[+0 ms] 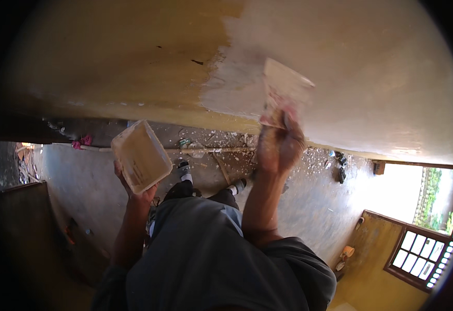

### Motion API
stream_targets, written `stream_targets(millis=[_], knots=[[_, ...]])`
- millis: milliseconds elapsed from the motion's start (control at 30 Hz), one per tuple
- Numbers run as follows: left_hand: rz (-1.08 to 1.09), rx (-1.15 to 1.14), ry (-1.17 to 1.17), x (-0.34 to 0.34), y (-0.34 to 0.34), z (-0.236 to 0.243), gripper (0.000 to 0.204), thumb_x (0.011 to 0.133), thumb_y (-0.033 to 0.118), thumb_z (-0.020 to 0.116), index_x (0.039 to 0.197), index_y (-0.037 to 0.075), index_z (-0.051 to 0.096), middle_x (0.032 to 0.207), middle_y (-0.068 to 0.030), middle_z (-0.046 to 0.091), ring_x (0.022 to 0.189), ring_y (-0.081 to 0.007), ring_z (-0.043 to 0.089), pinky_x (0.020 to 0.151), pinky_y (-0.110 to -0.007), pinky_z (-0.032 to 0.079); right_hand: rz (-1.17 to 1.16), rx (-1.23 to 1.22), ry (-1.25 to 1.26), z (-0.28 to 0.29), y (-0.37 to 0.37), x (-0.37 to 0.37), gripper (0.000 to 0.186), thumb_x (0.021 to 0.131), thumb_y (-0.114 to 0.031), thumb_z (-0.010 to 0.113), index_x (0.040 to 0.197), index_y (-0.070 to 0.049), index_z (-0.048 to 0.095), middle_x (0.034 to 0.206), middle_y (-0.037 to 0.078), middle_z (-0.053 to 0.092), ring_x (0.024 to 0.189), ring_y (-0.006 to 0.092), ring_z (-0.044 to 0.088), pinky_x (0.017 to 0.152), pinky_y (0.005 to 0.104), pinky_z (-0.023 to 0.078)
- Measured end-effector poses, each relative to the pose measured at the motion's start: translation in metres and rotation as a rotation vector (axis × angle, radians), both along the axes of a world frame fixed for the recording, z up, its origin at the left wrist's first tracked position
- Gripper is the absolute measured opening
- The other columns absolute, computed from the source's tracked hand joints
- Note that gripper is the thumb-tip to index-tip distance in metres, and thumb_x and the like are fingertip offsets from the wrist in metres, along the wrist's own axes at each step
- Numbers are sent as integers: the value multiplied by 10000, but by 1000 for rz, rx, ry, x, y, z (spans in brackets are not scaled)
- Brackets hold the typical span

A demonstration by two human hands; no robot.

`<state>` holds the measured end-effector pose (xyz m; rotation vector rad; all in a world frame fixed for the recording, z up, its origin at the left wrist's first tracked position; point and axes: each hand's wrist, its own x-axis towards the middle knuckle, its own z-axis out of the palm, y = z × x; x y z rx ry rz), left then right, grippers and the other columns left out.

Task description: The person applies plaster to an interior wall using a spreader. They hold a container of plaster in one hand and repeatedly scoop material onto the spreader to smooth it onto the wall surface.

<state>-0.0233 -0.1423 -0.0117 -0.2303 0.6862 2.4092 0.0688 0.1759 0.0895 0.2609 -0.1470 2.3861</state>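
Interior room, daylit from an opening (pixel 405 189) at right. Wall (pixel 133 62): ochre-yellow at left, pale whitish coat (pixel 366 72) at right, ragged edge between the two; a few small dark marks on the ochre part. Floor (pixel 309 202): grey, scattered with white flecks near the wall's foot.

Item 1: flat broad-bladed scraper (pixel 287 85), off-white, red-pink smears toward its lower end, blurred. Position: projecting from the top of the right grip (pixel 282 147), blade upward, over the pale coat just right of the ragged edge. Right grip: fingers closed about the scraper's lower end. Contact between blade and wall: cannot be told.

Item 2: rectangular plastic tub (pixel 141 155), whitish, rounded corners, pale residue inside; tilted, open side facing the camera. Position: above the left grip (pixel 136 198), well apart from the scraper. Left grip: spread around the tub's lower corner, supporting it.

Surroundings: long pale pole (pixel 226 150) along the wall's foot; crumpled pink piece (pixel 85 140) near its left end; brown strip (pixel 220 168) near the wearer's feet; dark footwear (pixel 342 170) farther right; brown-framed paned window (pixel 418 255) at lower right. Wearer: dark grey shirt (pixel 216 259).
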Motion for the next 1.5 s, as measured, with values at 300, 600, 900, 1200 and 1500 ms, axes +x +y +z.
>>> stream_targets(millis=[300,600,900,1200,1500], knots=[[-21,-116,39,-4,3,-8,745,871,678,504,1464,244,383,1447,3,458,1289,-259,483,1023,-523,434,-665,-130,-1524,-320,124,82,361,832,9,613,1189,13,558,1109,125,620,999,239,592,858,379,498],[-85,-171,14,-1,-7,-4,871,821,757,493,1514,272,282,1492,-64,398,1329,-370,419,971,-698,390,-1082,51,-1360,-348,90,-19,86,871,31,496,882,-54,492,830,11,485,746,128,439,651,300,377],[-106,-167,-2,-6,-4,-2,894,806,763,508,1518,277,272,1509,-78,373,1336,-388,411,956,-741,367,-591,-136,-1193,-354,-62,-112,161,849,26,626,966,-72,576,931,45,606,847,152,574,728,289,472],[-41,-151,-19,-5,-17,-13,817,845,715,507,1502,268,317,1484,-6,423,1299,-315,469,986,-672,393,-159,-514,-1048,-338,-7,-83,381,835,72,563,1197,-44,539,1021,82,640,836,224,644,620,345,522],[-47,-108,-26,-4,-23,-19,806,859,697,506,1492,223,347,1452,-26,464,1279,-313,493,1010,-598,423,-264,-218,-922,-265,-21,-43,378,825,82,556,1186,-28,531,1029,78,612,767,186,616,574,318,511]])
